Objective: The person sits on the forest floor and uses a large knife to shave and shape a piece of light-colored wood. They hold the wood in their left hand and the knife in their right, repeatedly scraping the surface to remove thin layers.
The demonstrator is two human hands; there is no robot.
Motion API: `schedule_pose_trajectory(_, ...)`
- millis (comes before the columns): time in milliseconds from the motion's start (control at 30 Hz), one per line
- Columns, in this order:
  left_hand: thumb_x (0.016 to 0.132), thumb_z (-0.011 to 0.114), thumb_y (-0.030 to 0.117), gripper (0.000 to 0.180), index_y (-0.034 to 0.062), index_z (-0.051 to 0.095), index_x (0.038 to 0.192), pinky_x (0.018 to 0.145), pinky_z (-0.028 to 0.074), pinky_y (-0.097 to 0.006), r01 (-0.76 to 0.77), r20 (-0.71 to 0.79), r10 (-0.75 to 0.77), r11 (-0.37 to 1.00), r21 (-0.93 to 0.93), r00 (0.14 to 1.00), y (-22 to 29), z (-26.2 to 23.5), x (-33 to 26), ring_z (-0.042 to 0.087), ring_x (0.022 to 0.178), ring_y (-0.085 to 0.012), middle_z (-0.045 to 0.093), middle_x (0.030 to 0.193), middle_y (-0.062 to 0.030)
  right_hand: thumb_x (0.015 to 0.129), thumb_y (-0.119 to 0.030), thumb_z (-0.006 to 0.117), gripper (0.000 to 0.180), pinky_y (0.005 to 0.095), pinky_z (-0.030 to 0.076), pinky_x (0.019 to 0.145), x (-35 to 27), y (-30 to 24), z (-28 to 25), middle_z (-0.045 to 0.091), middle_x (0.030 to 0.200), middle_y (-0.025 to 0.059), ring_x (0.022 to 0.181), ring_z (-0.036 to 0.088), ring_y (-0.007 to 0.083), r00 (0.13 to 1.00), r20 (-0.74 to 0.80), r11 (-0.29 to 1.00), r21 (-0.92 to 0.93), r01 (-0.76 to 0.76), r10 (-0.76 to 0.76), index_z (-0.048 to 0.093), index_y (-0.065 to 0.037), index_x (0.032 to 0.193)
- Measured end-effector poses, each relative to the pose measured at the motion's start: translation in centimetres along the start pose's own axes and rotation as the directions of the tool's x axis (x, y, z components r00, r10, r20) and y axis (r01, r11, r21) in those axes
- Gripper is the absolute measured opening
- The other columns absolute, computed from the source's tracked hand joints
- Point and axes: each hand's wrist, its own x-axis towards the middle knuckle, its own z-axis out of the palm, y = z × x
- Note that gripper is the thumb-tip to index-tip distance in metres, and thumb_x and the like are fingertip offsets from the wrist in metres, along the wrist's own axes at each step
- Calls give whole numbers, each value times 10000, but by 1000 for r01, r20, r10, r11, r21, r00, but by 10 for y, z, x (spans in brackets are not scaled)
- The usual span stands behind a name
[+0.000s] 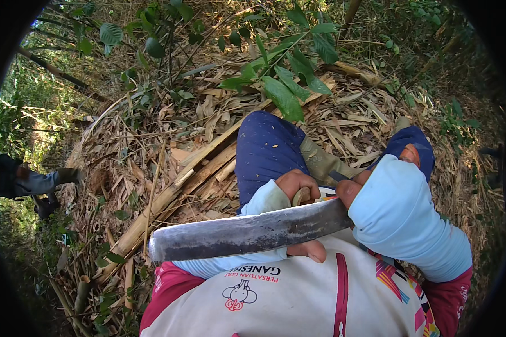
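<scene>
A machete (247, 233) with a long, broad, dark-stained blade lies across my lap, its bare blunt end toward the left. Its right end meets my right hand (351, 191), whose fingers are closed there; the handle is hidden. A short dark flat piece (338, 176) sticks out beside these fingers, and I cannot tell what it belongs to. My left hand (299, 184) is curled round a rounded tan piece (302, 196) that looks like wood. The blade passes in front of this hand, and its thumb shows below the blade. Light blue sleeves cover both wrists.
Split bamboo poles (152, 216) run diagonally beside my left leg. Dry leaves (208, 115) cover the ground. A leafy green branch (287, 78) hangs beyond my knees. At the far left, part of another person (31, 182) is visible. Cut stems (82, 292) stand at the lower left.
</scene>
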Motion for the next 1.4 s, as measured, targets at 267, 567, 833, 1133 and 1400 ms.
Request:
schedule_pose_trajectory(267,485,919,572,898,71,513,1109,725,408,-292,36,9,-37,999,17,999,0,1,-4,524,824,-145,548,974,-44,769,-196,596,159,428,435,493,1,1,-2,542,577,85,551,591,272,1000,14,996,89,-12,11,653,-53,810)
schedule_pose_trajectory(567,452,930,562,879,73,538,1068,680,409,-294,-63,-51,68,993,99,996,-3,7,1,536,773,-149,566,907,-35,783,-185,585,150,424,443,502,-3,0,-7,547,591,85,558,594,270,999,42,996,92,-15,11,642,-53,827)
schedule_pose_trajectory(833,510,906,571,844,51,538,1064,667,413,-302,-52,-59,57,995,87,997,-2,10,1,538,748,-150,562,879,-46,815,-165,582,155,429,440,494,-8,1,-4,557,609,92,560,593,276,1000,25,998,70,4,-5,649,-32,858)
schedule_pose_trajectory(1133,550,893,572,823,37,533,1061,651,411,-300,-113,-96,143,956,271,985,-5,19,-2,539,728,-153,560,855,-46,783,-181,587,190,438,450,505,-14,1,0,565,629,102,581,596,290,999,10,992,125,-33,32,640,-34,892)
schedule_pose_trajectory(1400,526,901,580,819,47,538,1032,648,419,-292,-51,-40,55,995,88,998,-4,10,-2,542,714,-163,558,853,-51,770,-174,584,172,441,461,509,-13,-3,-2,569,631,113,576,603,304,997,74,979,199,-43,29,625,-40,869)
